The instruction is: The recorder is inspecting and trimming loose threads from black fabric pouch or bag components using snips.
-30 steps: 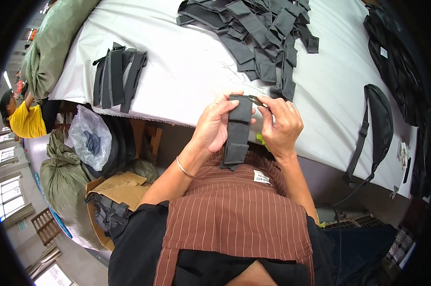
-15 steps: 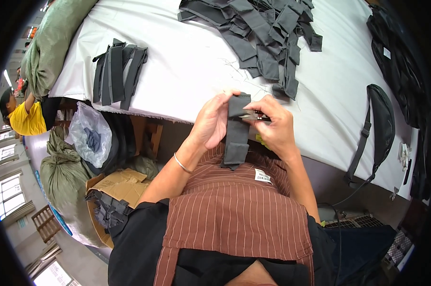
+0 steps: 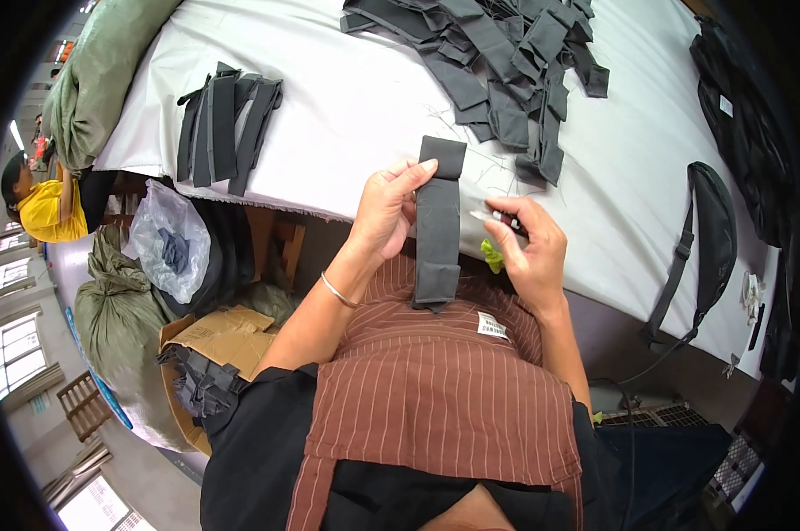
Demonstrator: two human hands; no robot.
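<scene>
My left hand (image 3: 387,207) pinches a dark grey fabric strip (image 3: 439,221) near its upper end, thumb on top. The strip hangs upright in front of my brown striped apron (image 3: 435,398), with folded flaps at its top and bottom. To the right of the strip and apart from it, my right hand (image 3: 531,252) is closed around a pair of small thread snips (image 3: 511,221). Their dark handle shows between the fingers, and the tips point left toward the strip. Ahead on the white-covered table (image 3: 347,115) lies a loose heap of similar grey strips (image 3: 497,71).
A neater stack of strips (image 3: 227,128) lies at the table's left. A black waist bag (image 3: 711,239) and dark garments (image 3: 740,133) lie at the right. Below left stand a plastic-lined bin (image 3: 174,239), a cardboard box (image 3: 214,341) and a green sack (image 3: 121,310). A person in yellow (image 3: 50,212) is at far left.
The snips have drawn away from the strip to the right with my right hand. My left thumb now lies over the strip, whose top flap has come up and stands further from me.
</scene>
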